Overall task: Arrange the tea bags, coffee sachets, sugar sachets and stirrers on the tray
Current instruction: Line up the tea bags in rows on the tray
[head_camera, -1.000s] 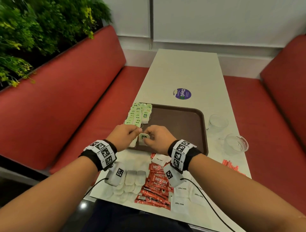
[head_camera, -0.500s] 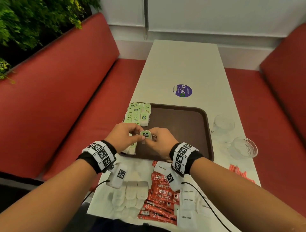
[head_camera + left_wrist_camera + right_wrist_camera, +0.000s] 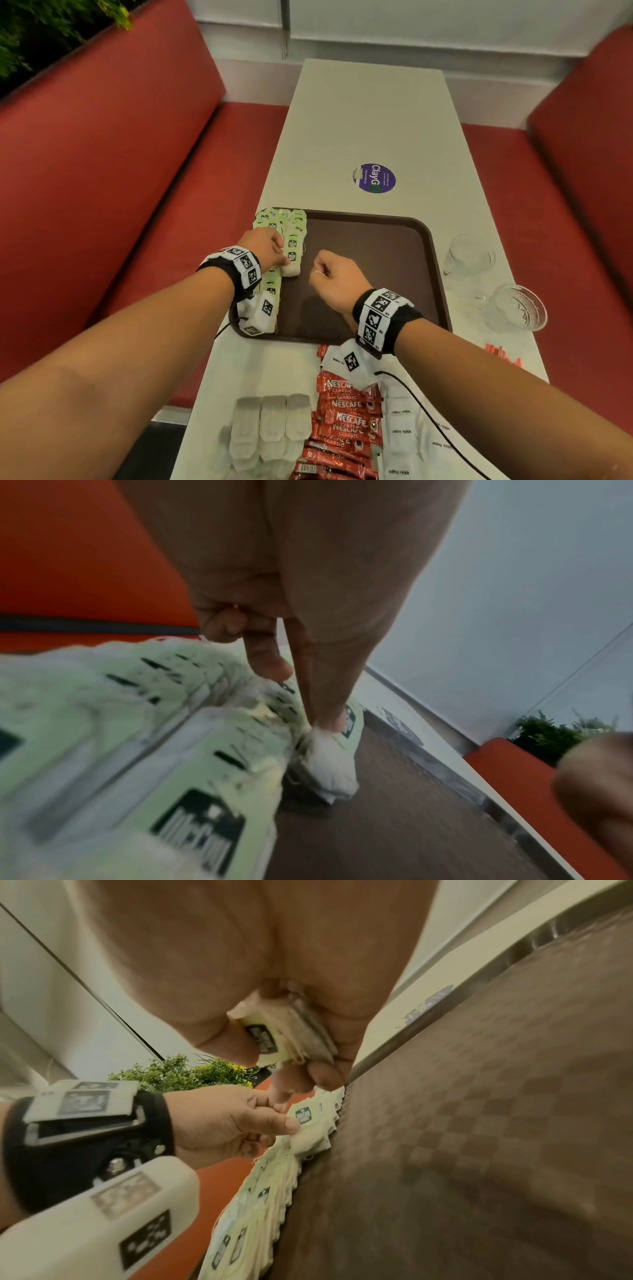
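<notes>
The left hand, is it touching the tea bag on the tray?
Touching. The right wrist view shows the left hand pinching the tea bag with thumb and fingers, at the row's edge on the tray.

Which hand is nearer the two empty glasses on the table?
The right hand. It hangs over the middle of the tray, beside the glasses; the left hand is at the tray's far side, on the tea bags.

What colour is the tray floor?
Dark brown, with a faint checkered texture on the tray; right wrist view shows it best.

Two clear glasses (image 3: 493,281) near a purple sticker (image 3: 374,178)
</notes>
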Demonstrator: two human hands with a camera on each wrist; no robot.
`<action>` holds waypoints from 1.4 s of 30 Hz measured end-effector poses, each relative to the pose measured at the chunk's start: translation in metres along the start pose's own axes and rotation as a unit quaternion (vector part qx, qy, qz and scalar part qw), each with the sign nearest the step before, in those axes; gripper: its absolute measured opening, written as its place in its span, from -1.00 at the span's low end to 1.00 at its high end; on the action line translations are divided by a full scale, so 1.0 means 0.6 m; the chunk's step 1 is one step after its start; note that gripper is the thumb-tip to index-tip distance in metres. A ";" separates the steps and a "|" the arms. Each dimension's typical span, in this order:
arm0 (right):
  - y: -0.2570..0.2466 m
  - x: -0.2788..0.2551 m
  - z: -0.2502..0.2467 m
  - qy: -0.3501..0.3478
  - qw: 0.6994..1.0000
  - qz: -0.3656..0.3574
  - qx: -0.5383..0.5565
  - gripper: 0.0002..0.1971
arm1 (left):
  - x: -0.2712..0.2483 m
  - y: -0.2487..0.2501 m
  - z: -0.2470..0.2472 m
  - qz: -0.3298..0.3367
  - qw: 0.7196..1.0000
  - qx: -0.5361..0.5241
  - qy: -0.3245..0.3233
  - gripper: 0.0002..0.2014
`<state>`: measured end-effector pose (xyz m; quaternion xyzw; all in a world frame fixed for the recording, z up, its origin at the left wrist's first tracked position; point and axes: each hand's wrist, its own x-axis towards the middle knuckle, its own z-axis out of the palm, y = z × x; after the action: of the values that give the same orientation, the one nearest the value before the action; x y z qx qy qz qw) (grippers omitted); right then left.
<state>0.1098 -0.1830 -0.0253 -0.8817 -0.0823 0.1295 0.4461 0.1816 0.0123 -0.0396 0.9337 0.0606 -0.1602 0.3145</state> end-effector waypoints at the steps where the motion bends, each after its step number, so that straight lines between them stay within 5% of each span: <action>1: 0.000 0.002 -0.001 0.004 1.000 -0.002 0.001 -0.87 | 0.008 0.002 0.001 -0.001 1.000 -0.002 0.008 -0.73; 10: 0.011 0.012 -0.003 0.009 0.999 -0.015 -0.033 -0.90 | 0.033 0.017 0.004 0.031 0.993 0.093 0.062 -0.71; 17: 0.020 0.018 0.000 -0.018 0.999 0.004 -0.045 -0.71 | 0.017 0.038 0.025 0.075 0.952 0.281 -0.099 -0.82; 23: 0.029 0.022 -0.008 -0.016 0.999 0.025 -0.026 -0.66 | -0.013 0.045 0.002 0.135 0.973 0.173 -0.072 -0.60; 27: 0.027 0.023 -0.008 -0.012 0.999 0.033 -0.012 -0.55 | -0.049 0.046 -0.010 0.185 0.975 0.061 -0.103 -0.74; 31: 0.027 0.025 0.003 -0.015 0.999 0.040 -0.011 -0.54 | -0.058 0.035 -0.019 0.176 0.979 -0.014 -0.103 -0.63; 36: 0.029 0.024 0.010 -0.032 0.999 0.027 -0.028 -0.84 | -0.054 0.022 -0.012 0.177 0.980 -0.038 -0.080 -0.88; 42: 0.045 0.038 0.010 -0.044 0.995 0.058 -0.067 -0.83 | -0.021 0.002 0.004 0.126 0.988 0.084 -0.032 -0.88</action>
<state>0.1304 -0.1884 -0.0537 -0.9063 -0.0591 0.1884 0.3738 0.1694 0.0098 -0.0364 0.9514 -0.0813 -0.1536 0.2542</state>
